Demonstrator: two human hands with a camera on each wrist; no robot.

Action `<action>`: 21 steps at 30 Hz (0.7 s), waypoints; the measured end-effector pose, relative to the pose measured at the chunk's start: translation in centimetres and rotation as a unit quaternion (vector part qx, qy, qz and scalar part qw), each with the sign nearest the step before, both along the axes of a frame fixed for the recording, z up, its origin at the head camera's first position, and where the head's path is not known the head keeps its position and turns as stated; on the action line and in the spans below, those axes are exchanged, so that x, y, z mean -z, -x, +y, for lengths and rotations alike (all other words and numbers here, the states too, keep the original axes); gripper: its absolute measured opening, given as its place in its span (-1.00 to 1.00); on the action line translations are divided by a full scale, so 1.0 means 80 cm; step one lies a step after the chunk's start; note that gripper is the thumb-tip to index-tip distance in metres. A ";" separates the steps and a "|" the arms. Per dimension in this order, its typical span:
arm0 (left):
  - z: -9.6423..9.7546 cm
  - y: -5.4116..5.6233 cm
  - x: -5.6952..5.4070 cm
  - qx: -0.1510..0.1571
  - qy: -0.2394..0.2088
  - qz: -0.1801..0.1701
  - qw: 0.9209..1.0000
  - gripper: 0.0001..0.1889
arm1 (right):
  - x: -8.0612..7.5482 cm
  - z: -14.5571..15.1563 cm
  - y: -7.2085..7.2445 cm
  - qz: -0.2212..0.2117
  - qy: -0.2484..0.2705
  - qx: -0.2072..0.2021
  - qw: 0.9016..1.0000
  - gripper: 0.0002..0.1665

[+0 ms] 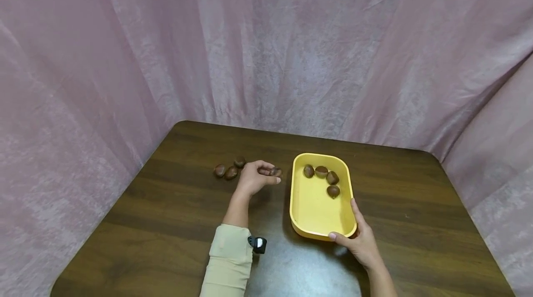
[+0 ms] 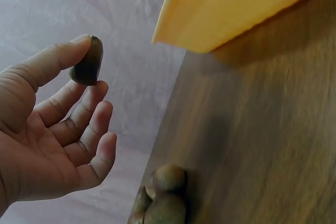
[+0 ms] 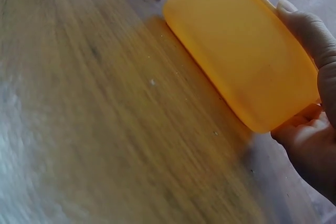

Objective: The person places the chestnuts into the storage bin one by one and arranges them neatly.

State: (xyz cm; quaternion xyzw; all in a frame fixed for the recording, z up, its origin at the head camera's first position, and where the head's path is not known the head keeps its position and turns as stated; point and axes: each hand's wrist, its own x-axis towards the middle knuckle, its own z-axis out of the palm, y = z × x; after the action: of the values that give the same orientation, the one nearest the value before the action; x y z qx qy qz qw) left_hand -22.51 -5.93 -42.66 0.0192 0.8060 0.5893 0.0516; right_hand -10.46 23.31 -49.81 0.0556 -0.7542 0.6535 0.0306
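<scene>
In the head view my left hand [image 1: 255, 179] pinches a brown chestnut [image 1: 275, 172] between thumb and fingertips, raised over the table left of a yellow tub. The left wrist view shows that chestnut [image 2: 89, 62] held up on edge, the other fingers loosely bent below it. My right hand [image 1: 363, 241] grips the yellow tub [image 1: 320, 223] at its near right corner, thumb on the rim and fingers along the outer side. Inside the tub, several chestnuts [image 1: 321, 171] lie toward its far end. In the right wrist view the thumb [image 3: 310, 30] lies over the tub's rim.
Loose chestnuts [image 1: 231, 172] lie grouped on the wooden table [image 1: 166, 223], just left of my left hand. A pink curtain [image 1: 283, 56] hangs behind the table and at both sides. A small black device [image 1: 258, 244] is strapped at my left wrist.
</scene>
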 end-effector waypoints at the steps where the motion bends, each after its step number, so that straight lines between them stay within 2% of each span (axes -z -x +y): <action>1: 0.004 0.002 -0.001 0.005 -0.002 0.000 1.000 -0.63 | 0.000 0.001 0.000 0.001 0.001 0.000 1.000 0.29; 6: 0.027 0.009 -0.006 0.032 -0.001 0.005 0.999 -0.63 | 0.001 0.005 0.000 0.010 0.012 0.000 1.000 0.29; 12: 0.050 0.016 -0.008 0.044 0.009 -0.005 0.999 -0.64 | 0.002 0.005 0.000 0.006 0.026 -0.010 1.000 0.28; 21: 0.080 0.027 -0.011 0.061 0.011 -0.015 0.998 -0.66 | 0.002 0.007 -0.002 0.003 0.010 0.001 1.000 0.28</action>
State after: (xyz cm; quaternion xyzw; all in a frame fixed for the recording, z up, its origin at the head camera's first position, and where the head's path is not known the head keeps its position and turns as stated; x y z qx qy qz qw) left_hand -24.70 0.44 -41.78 0.0588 0.8089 0.5765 0.0998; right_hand -10.32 23.85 -49.95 0.0564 -0.7475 0.6609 0.0341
